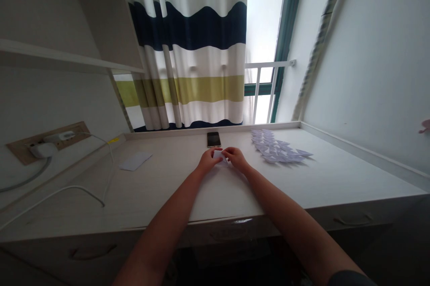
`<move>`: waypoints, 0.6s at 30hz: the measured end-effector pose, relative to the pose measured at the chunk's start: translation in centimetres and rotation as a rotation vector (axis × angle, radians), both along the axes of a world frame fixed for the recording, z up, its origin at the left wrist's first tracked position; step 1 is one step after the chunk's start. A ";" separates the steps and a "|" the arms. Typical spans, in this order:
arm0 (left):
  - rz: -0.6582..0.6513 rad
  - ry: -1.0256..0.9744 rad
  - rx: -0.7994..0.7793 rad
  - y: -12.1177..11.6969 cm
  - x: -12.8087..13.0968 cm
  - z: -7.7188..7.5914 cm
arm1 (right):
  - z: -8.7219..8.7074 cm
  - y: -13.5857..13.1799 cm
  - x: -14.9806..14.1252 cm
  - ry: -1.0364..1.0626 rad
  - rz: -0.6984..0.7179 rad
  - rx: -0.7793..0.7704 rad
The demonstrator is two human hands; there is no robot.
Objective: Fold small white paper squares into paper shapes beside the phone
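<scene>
Between my two hands is a small piece of white paper, held just above or on the desk; I cannot tell which. My left hand grips its left side, thumb on top. On the other side my right hand pinches the paper's right edge with thumb and fingertips. Just beyond them a dark phone lies flat. To the right, a cluster of pointed folded white paper pieces spreads over the desk. A small stack of flat white paper lies to the left.
The white desk has a raised rim at the back and drawers below its front edge. White cables run from a wall socket onto its left side. A striped curtain hangs behind, beside a window.
</scene>
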State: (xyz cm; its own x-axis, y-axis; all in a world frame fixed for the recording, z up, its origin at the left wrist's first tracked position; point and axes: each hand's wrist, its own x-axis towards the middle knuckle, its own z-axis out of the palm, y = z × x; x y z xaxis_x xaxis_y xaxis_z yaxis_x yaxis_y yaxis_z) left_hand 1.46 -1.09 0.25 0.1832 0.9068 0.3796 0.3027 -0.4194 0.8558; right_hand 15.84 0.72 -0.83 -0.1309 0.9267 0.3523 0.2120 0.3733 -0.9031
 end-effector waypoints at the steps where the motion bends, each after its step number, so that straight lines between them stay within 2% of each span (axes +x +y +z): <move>1: -0.001 -0.007 -0.010 -0.1 0.1 0.1 | 0.0 0.0 0.0 -0.008 -0.008 0.004; 13: 0.006 -0.055 -0.063 -0.7 0.5 0.6 | 0.1 -0.3 0.0 -0.060 -0.060 0.009; 18: 0.004 -0.093 -0.086 -0.5 0.4 0.5 | 0.3 -0.5 0.0 0.066 0.014 -0.075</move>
State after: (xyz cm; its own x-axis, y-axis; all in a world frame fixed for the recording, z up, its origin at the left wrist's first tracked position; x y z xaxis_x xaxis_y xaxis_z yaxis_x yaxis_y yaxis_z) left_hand 1.90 -1.59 0.70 0.1467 0.9375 0.3155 0.2218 -0.3420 0.9131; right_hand 15.86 0.22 -0.50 -0.1230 0.9489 0.2906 0.1465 0.3070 -0.9404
